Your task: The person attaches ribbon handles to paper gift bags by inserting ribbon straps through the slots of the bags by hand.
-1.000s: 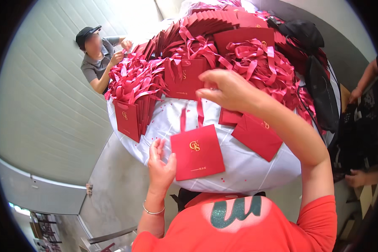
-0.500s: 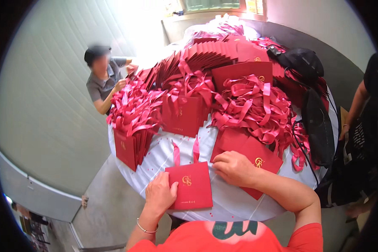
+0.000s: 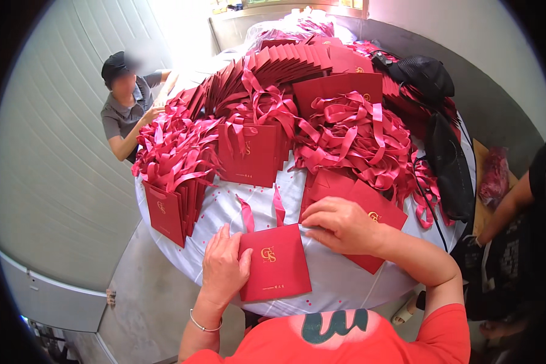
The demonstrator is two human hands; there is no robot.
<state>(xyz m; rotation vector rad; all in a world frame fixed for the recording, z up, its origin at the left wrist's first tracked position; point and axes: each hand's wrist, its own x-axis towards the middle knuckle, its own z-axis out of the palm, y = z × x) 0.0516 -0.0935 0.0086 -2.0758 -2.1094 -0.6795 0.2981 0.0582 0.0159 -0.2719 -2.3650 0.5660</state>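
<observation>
A flat red paper gift bag (image 3: pixel 276 262) with a gold emblem and pink ribbon handles lies on the white-covered round table (image 3: pixel 333 285) right in front of me. My left hand (image 3: pixel 223 267) rests flat on the bag's left edge. My right hand (image 3: pixel 341 224) lies palm down at the bag's upper right corner, over another flat red bag (image 3: pixel 370 212). Neither hand is closed around anything.
Piles of red bags with pink ribbon handles (image 3: pixel 346 130) cover the table. More bags (image 3: pixel 170 209) hang over its left edge. A person in a grey shirt and dark cap (image 3: pixel 124 97) works at the far left. Black bags (image 3: pixel 449 158) lie at right, next to another person's arm (image 3: pixel 506 206).
My right hand came down from the ribbon pile onto the table by the bag. The bag, held up before, now lies flat, and my view has tilted further down over the table.
</observation>
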